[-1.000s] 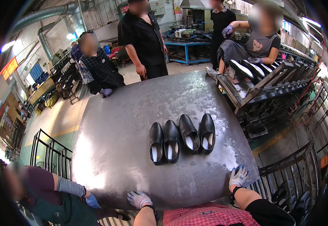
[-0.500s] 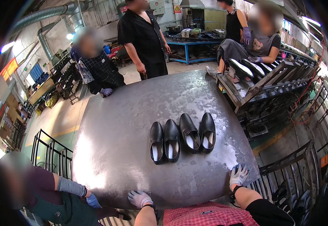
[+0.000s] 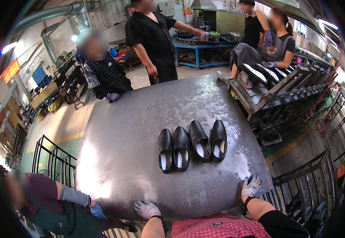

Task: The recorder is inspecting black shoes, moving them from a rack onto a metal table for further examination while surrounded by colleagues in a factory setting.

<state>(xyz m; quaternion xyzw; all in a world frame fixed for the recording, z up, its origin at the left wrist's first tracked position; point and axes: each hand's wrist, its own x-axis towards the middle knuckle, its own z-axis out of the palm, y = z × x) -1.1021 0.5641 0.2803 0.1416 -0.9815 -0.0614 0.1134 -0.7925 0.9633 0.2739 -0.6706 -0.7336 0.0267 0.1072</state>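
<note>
My left hand (image 3: 147, 209), in a white knit glove, lies on the near edge of a dark metal tabletop (image 3: 128, 158) with its fingers stretched out. At the table's right near corner my right hand (image 3: 251, 186), gloved the same way, rests flat with its fingers spread. Neither hand holds anything. Beyond them several black slip-on shoes stand in a row, toes pointing away: the leftmost shoe (image 3: 165, 152), a second shoe (image 3: 181, 150), a third shoe (image 3: 199, 142) and the rightmost shoe (image 3: 218, 141). Pale insoles show inside them.
A wooden rack (image 3: 267, 95) with shoes stands at the far right. Black metal racks flank the table, one at left (image 3: 53, 158) and one at right (image 3: 307, 178). Co-workers stand around: one at near left (image 3: 57, 202), one at far left (image 3: 105, 75), others beyond the table.
The co-worker in black beyond the table has stretched an arm out to the right, toward the blue bench. My hands and the shoes stay where they were.
</note>
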